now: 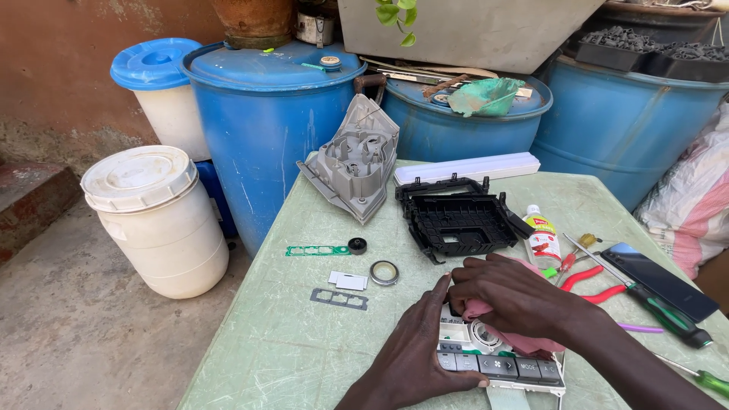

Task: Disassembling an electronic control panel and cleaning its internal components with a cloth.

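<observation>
1. Head view takes in, behind the worktop, three big blue plastic drums (266,121), plus two white lidded plastic tubs: one with a blue lid (156,72), one with a white lid (148,220).
2. Pale green, scratched worktop (304,349) carries everything else.
3. One grey moulded plastic housing (355,159) leans at the far edge, one black ribbed plastic frame (459,220) lies flat beside it, and one long white plastic strip (467,168) lies behind them.
4. One dark flat phone (659,279) lies at the right edge of the worktop.
5. White and grey button control panel (497,366) sits at the near edge, under both hands. It looks light and stiff, though its thin plastic, dial and trailing ribbon seem fragile; I judge the long outer edges the safest place to grip, not the buttons.
6. Left hand (414,353) lies flat and pressing on the panel's left end, fingers extended, bracing rather than gripping.
7. Right hand (516,300) is clenched around a soft pink cloth (486,313), pressed onto the panel's top.
8. Tools right of the hands: one pair of red-handled pliers (592,282), two green-handled screwdrivers, the larger (661,311) and a smaller at the edge (710,380).
9. One small clear bottle with a red label (541,235) lies near the frame.
10. Small parts left: one green strip (319,250), one grey strip (339,299), one black knob (357,245), one silver ring (384,272).
</observation>
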